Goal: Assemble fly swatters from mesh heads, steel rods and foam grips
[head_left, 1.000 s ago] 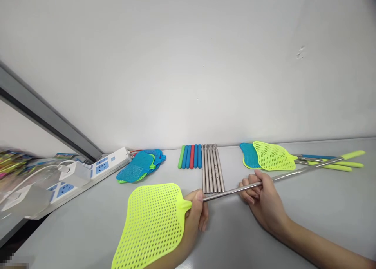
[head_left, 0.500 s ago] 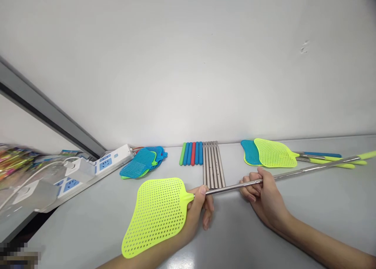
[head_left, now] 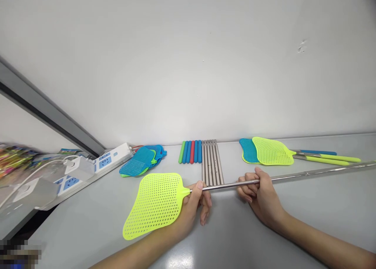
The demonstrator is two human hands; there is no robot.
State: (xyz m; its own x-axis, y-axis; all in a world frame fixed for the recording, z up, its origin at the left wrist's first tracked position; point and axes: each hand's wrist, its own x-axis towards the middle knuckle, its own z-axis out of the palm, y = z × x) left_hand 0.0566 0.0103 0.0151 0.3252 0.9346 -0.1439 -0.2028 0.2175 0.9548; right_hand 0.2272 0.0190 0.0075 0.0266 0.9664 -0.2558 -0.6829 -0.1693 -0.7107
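A yellow-green fly swatter (head_left: 154, 204) with a long metal rod slants across in front of me. Its perforated head lies at the left, above my left forearm. Close to the head's neck, my left hand (head_left: 196, 201) pinches the rod between thumb and fingers. Farther right, my right hand (head_left: 262, 188) is closed round the same rod, thumb on top. The rod runs out of view at the right edge, so its grip end is hidden. Just behind the rod, a row of several short metal rods (head_left: 212, 165) lies on the table.
Beside the metal rods lie several coloured handles (head_left: 188, 152). Assembled fly swatters (head_left: 272, 150) are stacked at the right, loose blue and green swatter heads (head_left: 139, 162) at the left. A power strip (head_left: 114, 158) with plugged-in adapters borders the table (head_left: 235, 241). A wall (head_left: 188, 65) stands behind.
The swatter's rod now reaches farther right as bare metal, and its yellow grip has left the view. The swatter head has tilted up slightly. Both hands keep their hold.
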